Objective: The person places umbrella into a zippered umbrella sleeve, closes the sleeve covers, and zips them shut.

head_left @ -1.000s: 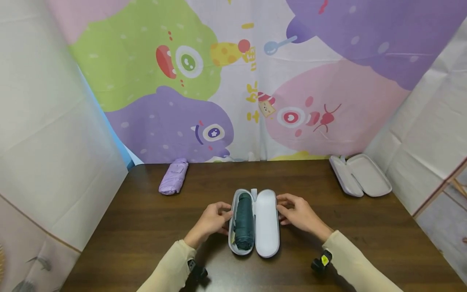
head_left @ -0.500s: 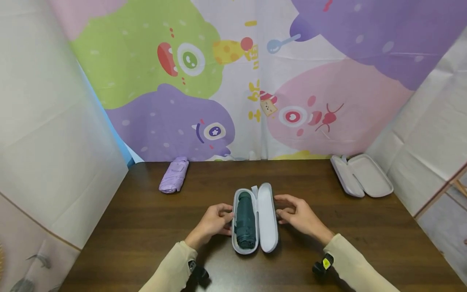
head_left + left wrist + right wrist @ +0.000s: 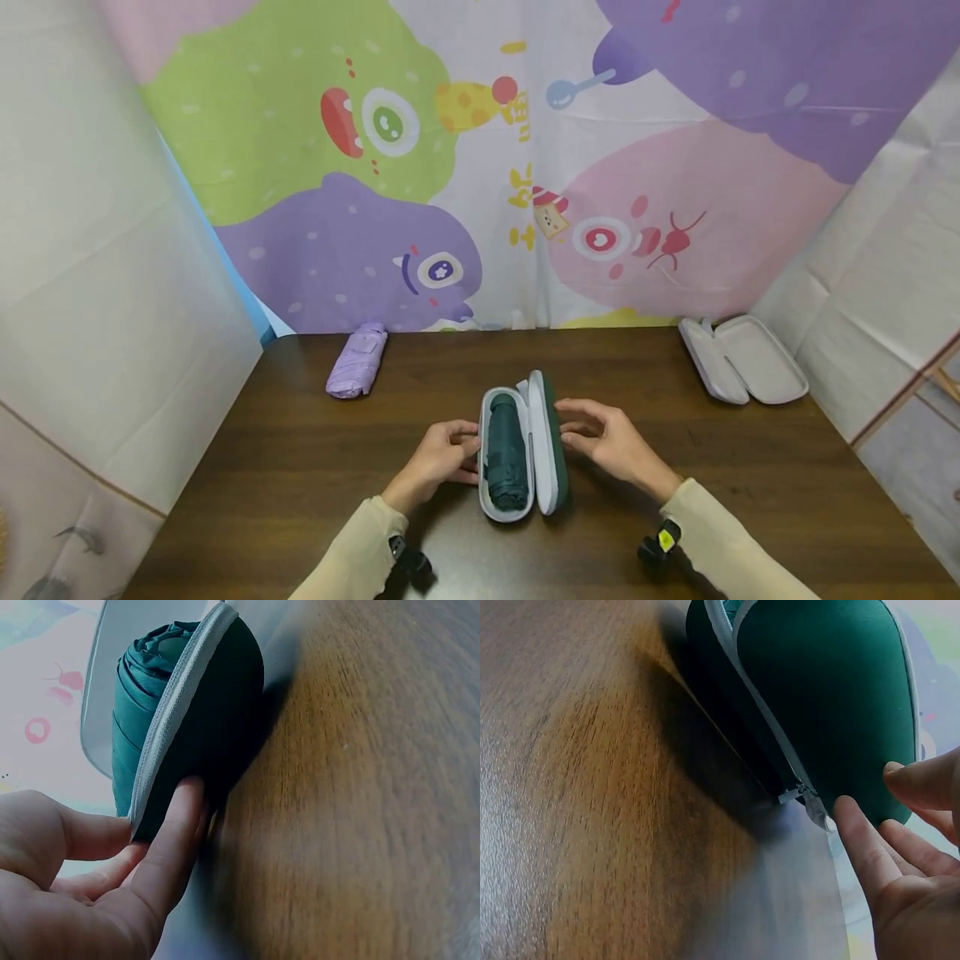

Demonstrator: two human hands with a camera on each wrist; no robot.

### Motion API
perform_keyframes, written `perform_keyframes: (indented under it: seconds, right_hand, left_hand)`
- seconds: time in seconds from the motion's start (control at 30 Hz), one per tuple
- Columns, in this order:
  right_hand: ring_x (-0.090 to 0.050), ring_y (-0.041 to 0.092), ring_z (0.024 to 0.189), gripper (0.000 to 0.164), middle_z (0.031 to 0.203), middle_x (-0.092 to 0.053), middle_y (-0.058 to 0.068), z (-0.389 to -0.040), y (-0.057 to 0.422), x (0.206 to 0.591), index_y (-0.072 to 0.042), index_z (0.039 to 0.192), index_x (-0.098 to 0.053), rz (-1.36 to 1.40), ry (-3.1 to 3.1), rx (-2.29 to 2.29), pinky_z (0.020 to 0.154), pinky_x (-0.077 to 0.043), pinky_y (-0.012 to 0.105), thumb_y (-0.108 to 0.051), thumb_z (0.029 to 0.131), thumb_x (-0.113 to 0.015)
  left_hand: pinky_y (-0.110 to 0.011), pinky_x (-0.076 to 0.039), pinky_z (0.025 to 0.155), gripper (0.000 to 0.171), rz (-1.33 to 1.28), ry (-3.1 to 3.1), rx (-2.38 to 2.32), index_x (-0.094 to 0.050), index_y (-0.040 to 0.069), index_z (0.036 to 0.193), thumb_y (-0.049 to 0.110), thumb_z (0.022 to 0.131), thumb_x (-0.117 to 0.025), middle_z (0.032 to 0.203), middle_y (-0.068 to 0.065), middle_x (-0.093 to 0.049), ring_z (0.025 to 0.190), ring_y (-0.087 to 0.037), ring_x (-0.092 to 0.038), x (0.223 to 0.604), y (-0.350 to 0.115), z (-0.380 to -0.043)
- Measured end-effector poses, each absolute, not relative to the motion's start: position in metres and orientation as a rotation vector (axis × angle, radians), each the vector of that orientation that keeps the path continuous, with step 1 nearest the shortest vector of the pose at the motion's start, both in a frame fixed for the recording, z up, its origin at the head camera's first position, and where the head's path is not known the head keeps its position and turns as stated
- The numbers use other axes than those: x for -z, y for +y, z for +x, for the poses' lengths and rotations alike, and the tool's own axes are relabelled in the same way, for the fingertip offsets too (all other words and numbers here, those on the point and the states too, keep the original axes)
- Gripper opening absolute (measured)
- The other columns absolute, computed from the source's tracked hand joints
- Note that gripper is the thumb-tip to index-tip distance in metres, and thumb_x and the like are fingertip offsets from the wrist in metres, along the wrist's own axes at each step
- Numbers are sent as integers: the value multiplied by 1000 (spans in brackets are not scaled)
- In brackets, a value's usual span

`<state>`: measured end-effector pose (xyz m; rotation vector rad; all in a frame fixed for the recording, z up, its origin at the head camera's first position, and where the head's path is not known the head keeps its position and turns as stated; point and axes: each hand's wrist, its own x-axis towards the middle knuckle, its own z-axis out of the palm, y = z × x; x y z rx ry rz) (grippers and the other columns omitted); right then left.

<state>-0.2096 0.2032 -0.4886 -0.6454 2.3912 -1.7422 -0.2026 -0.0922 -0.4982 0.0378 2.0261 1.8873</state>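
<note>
A hard umbrella case, dark green outside with a pale lining and zip edge, stands open in the table's middle. In its left half lies a folded green umbrella. My left hand holds the case's left side; in the left wrist view the thumb is at the zip rim and the fingers lie along the green shell. The lid is tilted up on its hinge side. My right hand touches its outside with extended fingers; a zip pull hangs near them.
A folded lilac umbrella lies at the back left of the dark wooden table. An open pale case sits at the back right. Behind hangs a cartoon-printed cloth.
The lid has swung up from lying flat to nearly upright, showing its green outside. My right hand has shifted slightly left with it. The left hand stays almost in place.
</note>
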Motion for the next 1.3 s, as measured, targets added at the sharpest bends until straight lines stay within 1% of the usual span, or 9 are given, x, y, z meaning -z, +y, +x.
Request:
perform_keyframes:
  seconds: [0.13, 0.2, 0.27, 0.33, 0.4, 0.47, 0.83, 1.0, 1.3]
  right_hand:
    - [-71, 39, 111, 46, 142, -57, 27, -211, 201, 490, 2, 136, -62, -712, 2402, 1769, 86, -59, 25, 8, 91, -70]
    - [-71, 39, 110, 45, 142, -58, 27, -211, 200, 491, 2, 134, -63, -741, 2416, 1774, 86, -59, 26, 8, 90, -71]
    - [-70, 40, 111, 44, 141, -58, 26, -211, 198, 491, 2, 132, -64, -769, 2438, 1772, 89, -60, 32, 8, 90, -72]
    - [-69, 39, 114, 42, 141, -59, 25, -211, 197, 491, 1, 131, -66, -787, 2466, 1756, 94, -59, 42, 5, 90, -73]
    - [-67, 39, 118, 41, 142, -59, 24, -211, 195, 490, 0, 131, -66, -797, 2492, 1738, 98, -55, 51, 2, 91, -74]
    - [-66, 39, 121, 40, 143, -59, 23, -210, 194, 489, -1, 131, -67, -795, 2513, 1722, 100, -52, 56, -1, 92, -74]
    - [-63, 37, 127, 40, 146, -59, 19, -210, 188, 489, -5, 130, -69, -832, 2616, 1655, 104, -49, 57, -1, 91, -75]
    - [-63, 37, 127, 40, 146, -58, 18, -210, 186, 488, -5, 130, -69, -820, 2605, 1660, 104, -50, 56, 0, 90, -75]
    - [-60, 39, 130, 40, 148, -56, 20, -211, 182, 486, -3, 131, -69, -815, 2569, 1666, 100, -51, 58, -2, 91, -75]
  left_hand:
    - [-36, -62, 62, 34, 37, 2031, -1889, -55, -12, 134, 3, 103, -54, 103, -15, -69, 68, -17, -66, 498, -93, -203]
    - [-35, -62, 62, 34, 35, 2027, -1891, -56, -12, 133, 2, 103, -54, 102, -14, -69, 68, -17, -65, 498, -92, -203]
    - [-36, -62, 62, 33, 33, 2020, -1893, -56, -12, 133, 2, 103, -53, 102, -14, -69, 68, -17, -65, 498, -92, -203]
    - [-37, -62, 63, 34, 29, 2011, -1896, -55, -12, 133, 2, 103, -53, 103, -14, -68, 68, -17, -66, 499, -92, -203]
    - [-38, -63, 64, 35, 26, 1999, -1901, -55, -12, 134, 3, 103, -53, 104, -14, -68, 69, -18, -66, 499, -93, -203]
    - [-40, -63, 65, 36, 24, 1986, -1907, -54, -12, 136, 4, 103, -53, 105, -15, -67, 70, -19, -67, 500, -93, -203]
    - [-45, -63, 66, 41, 71, 1954, -1928, -49, -7, 142, 5, 103, -52, 117, -22, -63, 74, -22, -70, 502, -93, -204]
    - [-44, -63, 67, 40, 84, 1930, -1936, -48, -7, 142, 4, 104, -49, 118, -22, -65, 76, -22, -70, 503, -93, -205]
    - [-42, -63, 68, 41, 91, 1948, -1911, -48, -7, 142, 4, 103, -53, 117, -22, -65, 78, -22, -70, 506, -95, -206]
